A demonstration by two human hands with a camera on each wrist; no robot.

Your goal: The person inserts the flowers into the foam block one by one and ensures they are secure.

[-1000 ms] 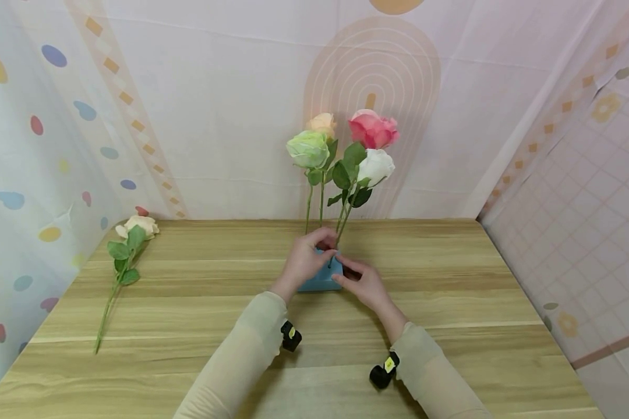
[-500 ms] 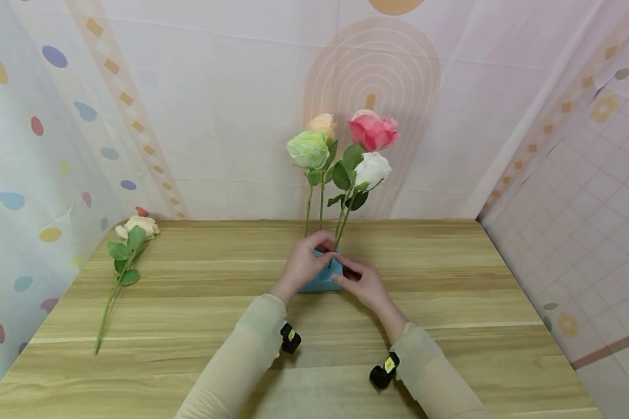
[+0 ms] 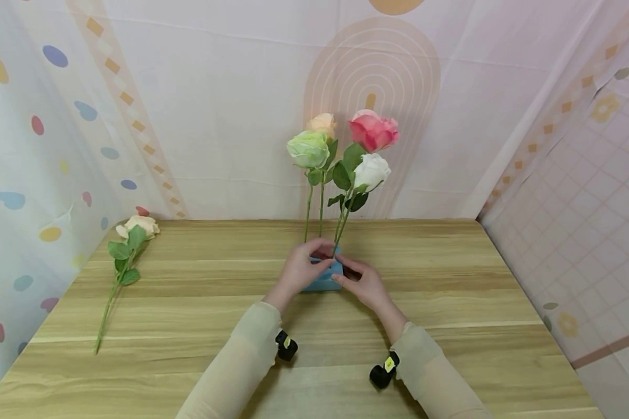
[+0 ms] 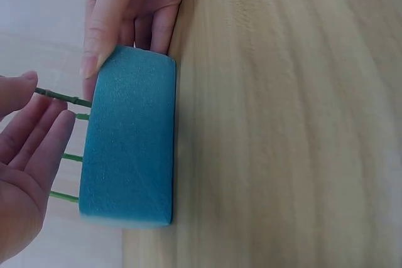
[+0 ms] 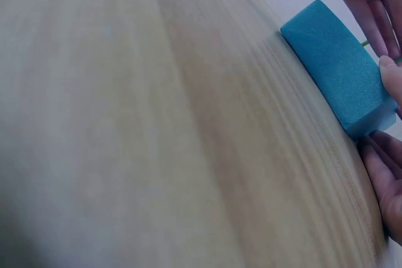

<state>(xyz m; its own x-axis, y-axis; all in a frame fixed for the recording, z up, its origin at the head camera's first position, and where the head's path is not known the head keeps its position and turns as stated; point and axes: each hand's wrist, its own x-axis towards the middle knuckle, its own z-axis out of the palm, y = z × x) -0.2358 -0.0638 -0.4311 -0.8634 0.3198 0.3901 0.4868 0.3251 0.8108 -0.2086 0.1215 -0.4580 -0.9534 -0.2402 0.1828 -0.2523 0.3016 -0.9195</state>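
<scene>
A blue foam block [image 3: 322, 284] stands on the table, with several upright artificial roses in it: green [image 3: 308, 149], peach [image 3: 322, 124], pink [image 3: 373, 129] and white [image 3: 372, 171]. My right hand [image 3: 369, 286] grips the block's right end, its thumb on one face and its fingers at the side. Beside the lower stems is my left hand [image 3: 299, 267], thumb and fingers apart. In the left wrist view a green stem [image 4: 69, 98] runs from the block [image 4: 129, 142] past the left thumb tip. The stems' lower ends are hidden in the block.
A cream rose [image 3: 138, 226] with green leaves lies at the table's left side. Behind the wooden table [image 3: 215, 273] hangs a patterned cloth [image 3: 230, 116], and more cloth closes off both sides. Black cameras are worn on both wrists.
The white rose has dipped slightly down and left. My left hand has shifted a little toward me, its thumb and fingers parting from the stem. The right hand has stayed at the block.
</scene>
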